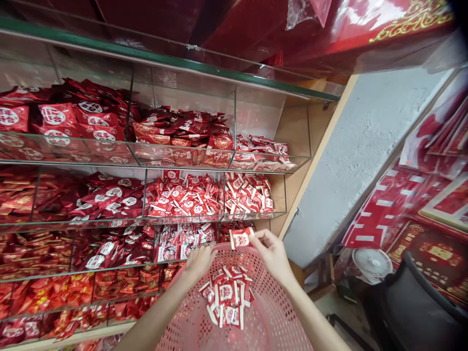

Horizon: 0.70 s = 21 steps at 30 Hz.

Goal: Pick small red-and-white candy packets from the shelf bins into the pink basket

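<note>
My left hand (200, 262) grips the far rim of a pink perforated plastic basket (281, 302), its fingers closed over the edge. In my right hand (271, 253), a small red-and-white wrapped candy (240, 238) is pinched between thumb and fingers, just above the basket's far rim. Several matching wrapped candies (227, 295) lie in a loose pile at the bottom of the basket. Straight ahead, a shelf compartment holds candies with similar red-and-white wrappers (246, 194).
Glass-fronted shelves with dividers hold red packets (97, 119), dark red packets (113, 200) and red-and-white packets (183, 195). A green-edged glass shelf (164, 63) crosses overhead. At right are a grey wall (329, 170), a black chair back (420, 302) and red decorations (387, 204).
</note>
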{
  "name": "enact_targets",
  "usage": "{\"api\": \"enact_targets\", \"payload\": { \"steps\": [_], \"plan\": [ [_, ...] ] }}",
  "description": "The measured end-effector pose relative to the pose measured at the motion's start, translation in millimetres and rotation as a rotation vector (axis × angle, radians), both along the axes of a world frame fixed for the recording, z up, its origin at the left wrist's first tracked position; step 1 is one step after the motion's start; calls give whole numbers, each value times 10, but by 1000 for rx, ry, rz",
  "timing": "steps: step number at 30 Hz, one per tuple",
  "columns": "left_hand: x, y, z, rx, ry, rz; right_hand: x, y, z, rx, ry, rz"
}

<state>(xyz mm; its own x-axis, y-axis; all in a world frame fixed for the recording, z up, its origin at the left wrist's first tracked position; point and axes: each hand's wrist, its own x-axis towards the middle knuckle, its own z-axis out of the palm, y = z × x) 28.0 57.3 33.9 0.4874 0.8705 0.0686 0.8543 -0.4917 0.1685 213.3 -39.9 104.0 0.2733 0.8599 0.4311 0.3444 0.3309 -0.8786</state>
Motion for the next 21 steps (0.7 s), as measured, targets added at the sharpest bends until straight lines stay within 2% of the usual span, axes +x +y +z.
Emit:
{"api": "enact_targets", "payload": {
  "steps": [5, 8, 12, 15, 17, 21],
  "plan": [
    [-4, 18, 1, -18, -15, -2, -155, 138, -618, -313, 123, 105],
    [-7, 42, 30, -51, -44, -33, -306, 242, -835, -467, 101, 146],
    [-1, 51, 53, -67, -59, -34, -511, 382, -946, -634, 2, 119],
    [5, 42, 46, -65, -57, -22, -624, 466, -984, -683, -91, 97],
    [7, 35, 42, -68, -50, -10, -670, 491, -997, -666, -263, 73],
    [9, 23, 54, -66, -41, -2, -730, 452, -964, -511, -671, -36]
  ]
}}
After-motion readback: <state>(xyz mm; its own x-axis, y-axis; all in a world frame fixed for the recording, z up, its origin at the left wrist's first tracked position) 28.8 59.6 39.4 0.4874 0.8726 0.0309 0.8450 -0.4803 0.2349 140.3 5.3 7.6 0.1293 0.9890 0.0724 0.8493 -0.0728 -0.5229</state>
